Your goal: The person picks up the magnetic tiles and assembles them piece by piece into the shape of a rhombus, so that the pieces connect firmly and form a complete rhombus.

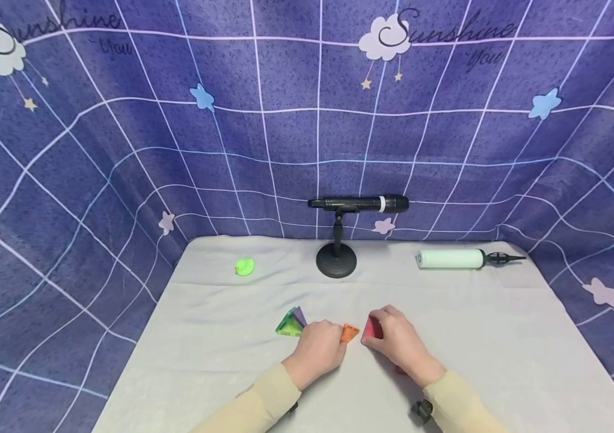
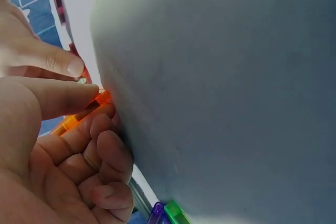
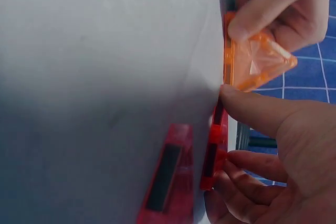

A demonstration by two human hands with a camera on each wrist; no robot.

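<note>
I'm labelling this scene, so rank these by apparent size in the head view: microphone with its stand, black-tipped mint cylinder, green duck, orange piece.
1. Microphone with its stand
2. Black-tipped mint cylinder
3. Green duck and orange piece: too alike to rank; the left hand partly hides the piece.

The orange tile (image 3: 262, 62) looks glossy plastic, the tablecloth (image 1: 187, 355) matt.
</note>
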